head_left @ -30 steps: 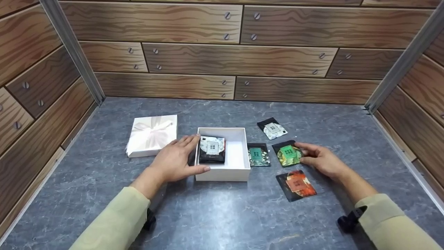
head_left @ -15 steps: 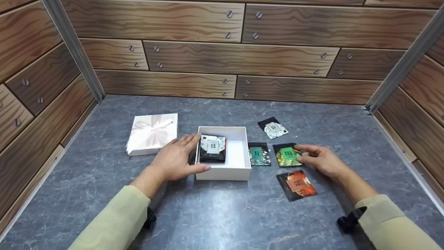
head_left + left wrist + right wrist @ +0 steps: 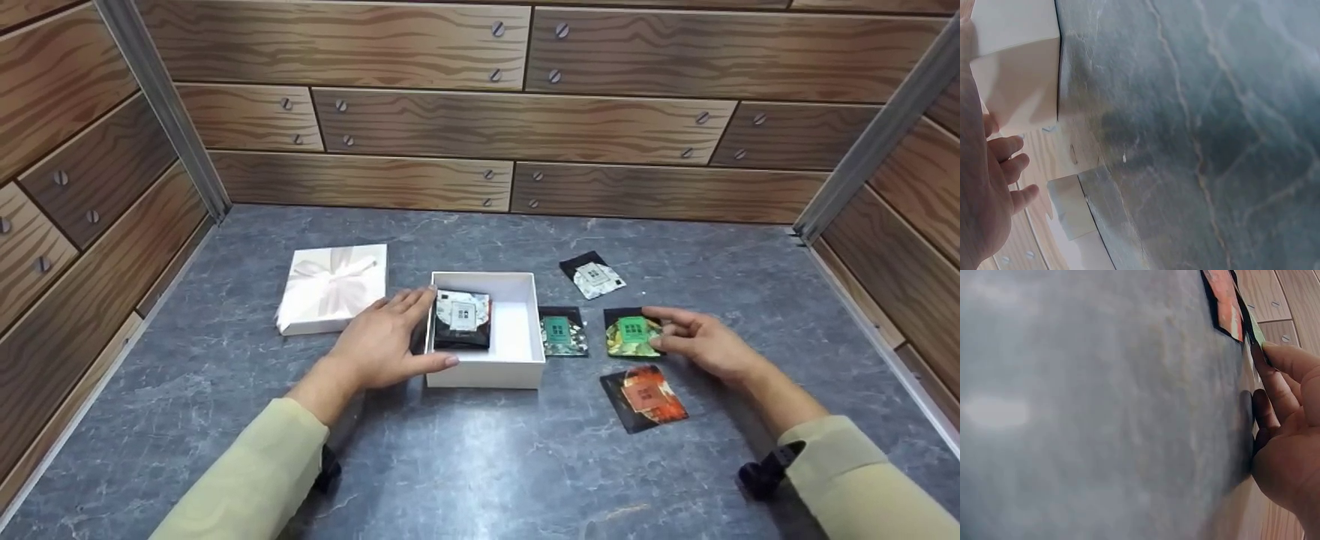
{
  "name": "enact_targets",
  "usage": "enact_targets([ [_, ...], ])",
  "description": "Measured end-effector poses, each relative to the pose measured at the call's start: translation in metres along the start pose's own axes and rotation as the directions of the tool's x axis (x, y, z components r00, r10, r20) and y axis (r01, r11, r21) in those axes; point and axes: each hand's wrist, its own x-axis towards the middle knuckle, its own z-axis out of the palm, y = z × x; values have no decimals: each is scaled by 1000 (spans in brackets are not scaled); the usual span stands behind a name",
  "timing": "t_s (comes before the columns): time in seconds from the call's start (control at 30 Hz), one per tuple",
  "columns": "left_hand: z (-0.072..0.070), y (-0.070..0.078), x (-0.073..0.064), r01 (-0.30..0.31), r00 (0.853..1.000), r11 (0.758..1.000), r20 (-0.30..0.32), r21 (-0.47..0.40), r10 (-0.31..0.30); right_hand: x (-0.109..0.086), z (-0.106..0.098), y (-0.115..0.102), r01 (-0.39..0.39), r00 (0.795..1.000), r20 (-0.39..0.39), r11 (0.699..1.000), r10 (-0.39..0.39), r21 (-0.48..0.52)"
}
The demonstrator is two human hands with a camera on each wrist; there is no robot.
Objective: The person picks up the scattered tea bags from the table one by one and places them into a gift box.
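Note:
My left hand [image 3: 386, 341] rests against the left side of an open white box [image 3: 484, 375], its thumb reaching over the front left corner. In the left wrist view, the fingers [image 3: 1013, 169] extend loosely beside the box wall [image 3: 1019, 84]. Inside the box, on the left, lies a black-and-white sachet [image 3: 463, 321] on top of others. My right hand [image 3: 709, 345] pinches the right edge of a green-labelled black sachet [image 3: 632, 332] between thumb and fingers. The right wrist view shows this sachet edge-on, its green face [image 3: 1258, 332] at the fingertips.
Beside the box's right wall lies a teal-labelled sachet [image 3: 564, 331]. A white-labelled sachet [image 3: 592, 275] is farther back, and an orange-red one [image 3: 645, 397] nearer the front. The white lid with a ribbon bow [image 3: 334, 289] sits at the left. Wood-patterned walls [image 3: 450, 124] enclose the grey marbled table [image 3: 450, 465].
The green-labelled sachet has turned straighter and shifted slightly right with my right hand, widening the gap to the teal one. My left hand stays at the box.

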Motion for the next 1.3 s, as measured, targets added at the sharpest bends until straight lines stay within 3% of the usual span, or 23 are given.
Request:
enact_targets([
  [0.2,0,0,0,6,1000,1000,4,-6,-6,3,-3,-15,5,1000,-23,1000,-6,-23],
  [0.33,-1,-1,0,7,1000,1000,7,-4,-7,6,7,-44,51,997,-60,998,-49,22],
  [0.6,0,0,-1,12,1000,1000,-2,-2,-12,18,48,-112,148,987,-56,989,-149,-23],
  [0.77,0,0,0,4,1000,1000,1,-2,-4,30,77,-138,201,979,-7,979,-201,-18],
  [0.97,-2,0,1,2,1000,1000,2,8,-2,49,112,-156,247,968,36,969,-247,4],
  [1.3,-2,0,1,9,1000,1000,19,6,-9,72,156,-162,247,964,106,969,-242,-31],
])
